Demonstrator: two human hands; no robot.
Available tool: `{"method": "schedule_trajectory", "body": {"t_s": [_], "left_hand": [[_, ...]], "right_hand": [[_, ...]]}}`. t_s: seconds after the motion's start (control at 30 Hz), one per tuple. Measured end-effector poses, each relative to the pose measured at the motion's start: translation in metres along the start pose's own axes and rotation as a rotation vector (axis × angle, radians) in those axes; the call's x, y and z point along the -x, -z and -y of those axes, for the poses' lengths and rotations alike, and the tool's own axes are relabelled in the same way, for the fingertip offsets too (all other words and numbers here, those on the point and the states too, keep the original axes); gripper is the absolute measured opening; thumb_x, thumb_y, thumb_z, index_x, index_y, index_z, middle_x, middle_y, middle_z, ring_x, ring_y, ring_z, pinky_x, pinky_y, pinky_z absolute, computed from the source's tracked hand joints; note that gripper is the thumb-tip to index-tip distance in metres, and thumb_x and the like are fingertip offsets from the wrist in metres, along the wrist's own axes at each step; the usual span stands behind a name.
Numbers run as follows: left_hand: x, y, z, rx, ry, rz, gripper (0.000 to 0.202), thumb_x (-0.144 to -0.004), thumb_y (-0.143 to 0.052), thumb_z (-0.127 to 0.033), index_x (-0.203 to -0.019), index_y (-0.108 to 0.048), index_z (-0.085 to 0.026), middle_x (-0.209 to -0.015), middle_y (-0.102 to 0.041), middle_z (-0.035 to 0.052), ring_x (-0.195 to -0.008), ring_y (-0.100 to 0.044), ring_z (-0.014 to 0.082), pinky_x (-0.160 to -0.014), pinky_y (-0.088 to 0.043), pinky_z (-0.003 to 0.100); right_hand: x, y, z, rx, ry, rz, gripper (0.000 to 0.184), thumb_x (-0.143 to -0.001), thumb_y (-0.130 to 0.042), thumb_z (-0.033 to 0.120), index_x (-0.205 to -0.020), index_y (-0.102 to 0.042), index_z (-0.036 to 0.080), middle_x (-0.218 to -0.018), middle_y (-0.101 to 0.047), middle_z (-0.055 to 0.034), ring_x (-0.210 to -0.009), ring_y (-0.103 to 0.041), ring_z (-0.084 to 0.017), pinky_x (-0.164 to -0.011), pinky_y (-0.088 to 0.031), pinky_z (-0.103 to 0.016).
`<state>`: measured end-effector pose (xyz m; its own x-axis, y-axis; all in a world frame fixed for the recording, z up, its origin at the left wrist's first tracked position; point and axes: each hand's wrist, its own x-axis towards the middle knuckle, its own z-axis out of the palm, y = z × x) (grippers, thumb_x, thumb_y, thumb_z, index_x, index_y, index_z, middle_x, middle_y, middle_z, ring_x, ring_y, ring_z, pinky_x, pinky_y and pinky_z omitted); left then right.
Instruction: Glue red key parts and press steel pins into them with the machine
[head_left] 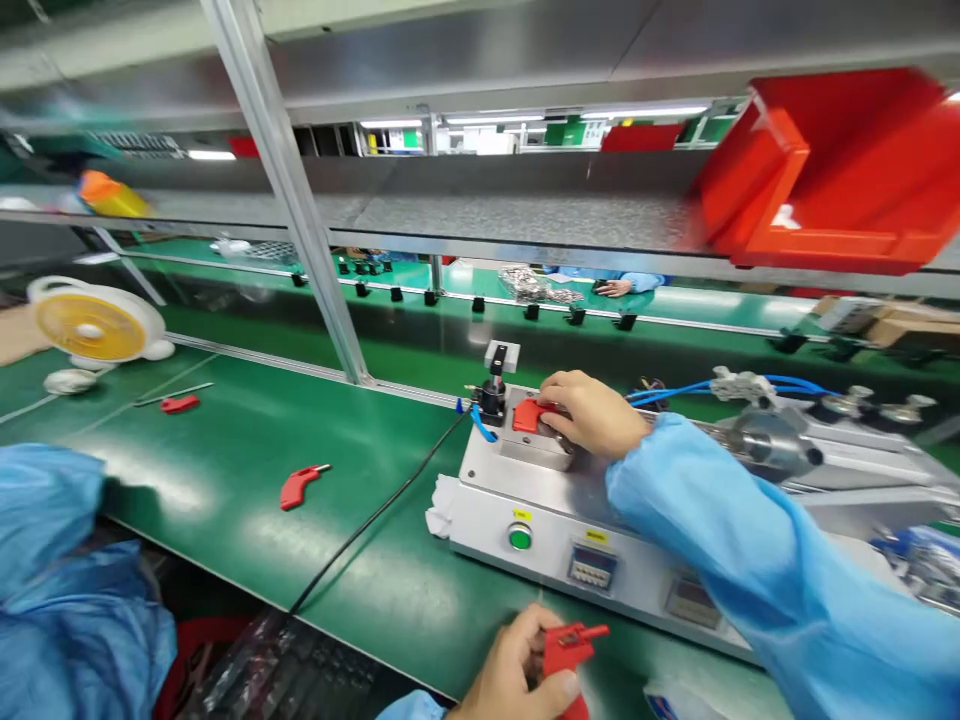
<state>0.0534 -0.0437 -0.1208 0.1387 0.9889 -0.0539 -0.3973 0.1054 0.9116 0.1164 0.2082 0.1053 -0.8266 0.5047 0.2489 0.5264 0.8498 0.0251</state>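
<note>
My left hand [517, 668] is closed around a red plastic handle-shaped part [568, 652] with a short peg at its tip, held low over the bench's front edge. My right hand [592, 410] reaches onto a metal fixture block [536, 450] on the bench machine [480, 520]. Its fingers pinch another red plastic part [529, 414] that sits at the block. Left of that part stands a small black cylinder clamp [493, 392]. A green button [519, 537] and a counter [592, 567] are on the machine's front face.
On the green bench lie a red part with a metal shaft [298, 488], another red piece [180, 404] and a thin rod [174, 394]. A black cable [382, 510] crosses the bench. A red bin [847, 180] sits on the shelf above. At left are a fan [97, 322] and a co-worker's blue sleeve [52, 500].
</note>
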Motion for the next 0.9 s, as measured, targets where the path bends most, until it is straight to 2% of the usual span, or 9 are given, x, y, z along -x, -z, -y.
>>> {"method": "schedule_trajectory", "body": {"t_s": [0.1,0.17,0.27,0.33,0.43,0.6,0.73,0.83,0.9], "left_hand": [[-0.005,0.0,0.008,0.107,0.005,0.029,0.068,-0.077,-0.08,-0.077,-0.106,-0.055,-0.021,-0.078,-0.062,-0.0019,-0.042,-0.046,0.0052,-0.039,-0.037,0.017],[-0.006,0.0,0.01,0.146,-0.01,0.037,0.065,-0.08,-0.08,-0.075,-0.107,-0.052,-0.022,-0.076,-0.062,-0.0031,-0.038,-0.048,0.0049,-0.039,-0.04,0.017],[-0.006,-0.001,0.009,0.162,-0.021,0.034,0.06,-0.086,-0.077,-0.071,-0.111,-0.05,-0.023,-0.075,-0.062,-0.004,-0.04,-0.053,0.0061,-0.042,-0.044,0.016],[-0.005,-0.001,0.008,0.152,-0.032,0.036,0.059,-0.087,-0.076,-0.07,-0.112,-0.05,-0.024,-0.074,-0.061,-0.0047,-0.041,-0.054,0.0066,-0.044,-0.044,0.016],[-0.003,0.0,0.008,0.115,-0.064,-0.004,0.059,-0.087,-0.077,-0.07,-0.113,-0.052,-0.023,-0.072,-0.059,-0.0054,-0.042,-0.052,0.0058,-0.044,-0.043,0.016],[0.0,0.0,0.002,-0.01,-0.03,-0.041,0.059,-0.092,-0.069,-0.072,-0.12,-0.057,-0.021,-0.074,-0.059,-0.0043,-0.044,-0.05,0.0049,-0.043,-0.037,0.015],[0.005,-0.001,-0.012,-0.108,0.0,-0.003,0.06,-0.097,-0.061,-0.07,-0.13,-0.058,-0.021,-0.09,-0.063,0.0011,-0.05,-0.053,0.0053,-0.049,-0.044,0.019],[0.009,0.007,-0.037,-0.209,0.007,-0.036,0.058,-0.098,-0.059,-0.067,-0.133,-0.058,-0.022,-0.101,-0.062,0.0041,-0.059,-0.057,0.0076,-0.054,-0.049,0.021],[0.007,0.015,-0.065,-0.321,-0.041,-0.059,0.055,-0.1,-0.058,-0.062,-0.137,-0.057,-0.021,-0.105,-0.063,0.0057,-0.064,-0.059,0.0099,-0.057,-0.052,0.023]], "right_hand": [[-0.01,0.0,-0.003,0.039,0.029,0.006,0.012,-0.089,-0.066,0.014,-0.084,-0.074,0.021,-0.106,-0.072,-0.0108,-0.095,-0.066,-0.027,-0.083,-0.054,-0.039],[-0.013,0.007,-0.001,0.034,0.022,-0.023,0.011,-0.09,-0.064,0.015,-0.084,-0.071,0.02,-0.105,-0.071,-0.0116,-0.094,-0.065,-0.028,-0.082,-0.053,-0.039],[-0.01,0.029,0.002,-0.039,-0.07,-0.188,0.012,-0.096,-0.057,0.019,-0.092,-0.068,0.02,-0.106,-0.069,-0.0119,-0.095,-0.064,-0.027,-0.084,-0.052,-0.039],[0.001,0.047,0.004,-0.104,-0.085,-0.279,0.012,-0.098,-0.055,0.023,-0.096,-0.066,0.02,-0.107,-0.068,-0.0113,-0.095,-0.064,-0.026,-0.085,-0.052,-0.038],[0.038,0.063,0.005,-0.196,-0.021,-0.244,0.015,-0.098,-0.054,0.03,-0.094,-0.065,0.022,-0.104,-0.07,-0.0092,-0.09,-0.066,-0.025,-0.083,-0.053,-0.037],[0.119,0.04,-0.003,-0.21,-0.109,-0.143,0.021,-0.099,-0.052,0.038,-0.092,-0.066,0.025,-0.097,-0.073,-0.009,-0.086,-0.07,-0.027,-0.073,-0.056,-0.039],[0.153,0.015,-0.009,-0.206,-0.173,-0.128,0.02,-0.098,-0.052,0.038,-0.092,-0.066,0.025,-0.094,-0.073,-0.0086,-0.084,-0.072,-0.028,-0.072,-0.057,-0.04],[0.166,0.01,-0.008,-0.272,-0.184,-0.181,0.023,-0.1,-0.053,0.042,-0.103,-0.068,0.025,-0.103,-0.074,-0.0095,-0.093,-0.073,-0.028,-0.081,-0.06,-0.041],[0.176,0.012,-0.004,-0.306,-0.205,-0.249,0.027,-0.102,-0.053,0.045,-0.11,-0.069,0.025,-0.11,-0.073,-0.0101,-0.099,-0.073,-0.029,-0.087,-0.06,-0.043]]}}
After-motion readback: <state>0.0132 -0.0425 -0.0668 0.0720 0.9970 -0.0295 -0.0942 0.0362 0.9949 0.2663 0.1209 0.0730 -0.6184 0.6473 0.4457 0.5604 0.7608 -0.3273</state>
